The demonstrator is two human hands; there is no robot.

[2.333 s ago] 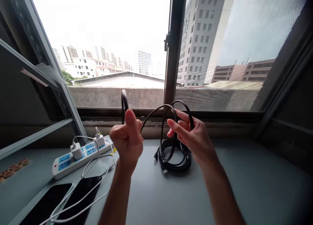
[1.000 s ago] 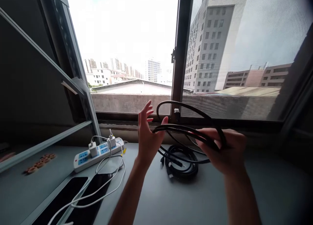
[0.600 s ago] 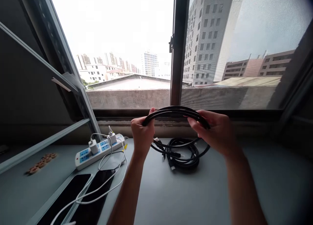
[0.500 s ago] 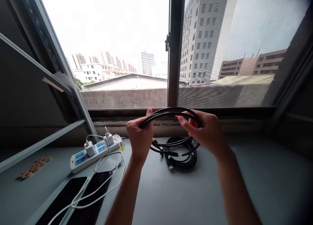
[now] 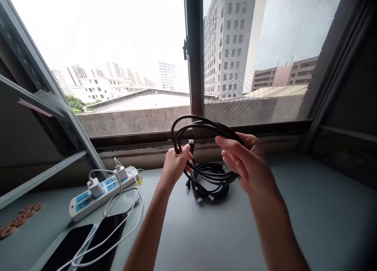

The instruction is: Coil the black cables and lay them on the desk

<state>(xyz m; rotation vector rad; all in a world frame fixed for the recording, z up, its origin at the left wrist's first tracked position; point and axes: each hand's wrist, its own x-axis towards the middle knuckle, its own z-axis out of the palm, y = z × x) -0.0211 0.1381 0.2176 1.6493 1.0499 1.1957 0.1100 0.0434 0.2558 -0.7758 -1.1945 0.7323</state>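
Observation:
A looped black cable [image 5: 203, 123] is held up between both hands above the desk. My left hand [image 5: 176, 163] pinches its left side, thumb on top. One connector with a pale metal tip [image 5: 191, 142] sticks up just right of that thumb. My right hand [image 5: 246, 155] is wrapped round the right side of the loops, with its thumb stretched along them; part of the cable is hidden behind the fingers. Below lies a coiled pile of black cables [image 5: 219, 194] with several metal-tipped plugs, partly overlapped by the held loops.
To the left stands a white power strip [image 5: 103, 194] with two white chargers. White cords [image 5: 140, 208] run from it over two dark-screened phones [image 5: 103, 239]. Brown round pieces [image 5: 22, 220] lie at the far left. A window [image 5: 194, 86] rises behind the grey desk [image 5: 200, 239].
The loops have spread wider and taller, and a connector now shows near my left hand. My left hand has come slightly lower. The whole view has shifted, moving the surroundings leftward.

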